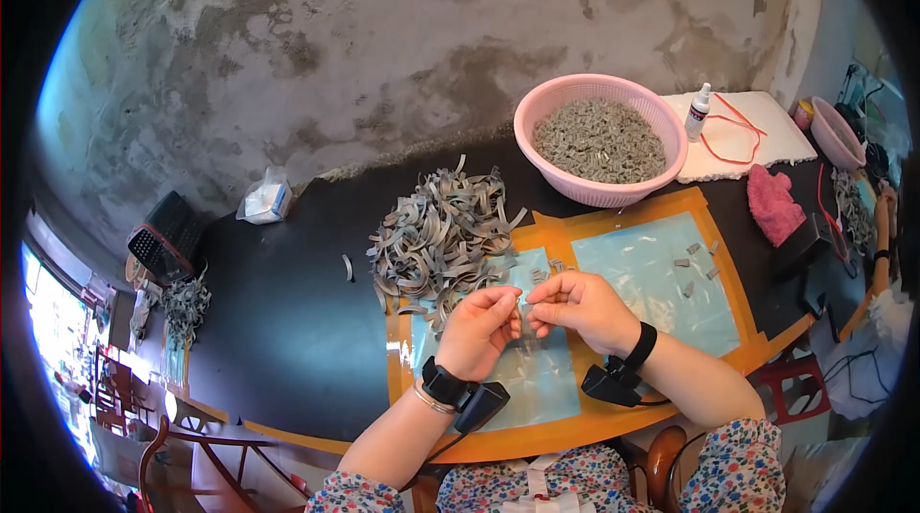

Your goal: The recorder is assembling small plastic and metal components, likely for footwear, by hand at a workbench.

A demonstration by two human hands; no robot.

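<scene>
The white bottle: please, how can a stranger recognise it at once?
Find the large pink basket on the black table. To its right, on a white board, is the bottle; unlike the red cord beside it, it stands upright.

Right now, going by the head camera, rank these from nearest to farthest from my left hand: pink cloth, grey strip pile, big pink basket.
From your left hand:
1. Grey strip pile: just beyond it, slightly left.
2. Big pink basket: farther back, to the right.
3. Pink cloth: far right on the table.
</scene>
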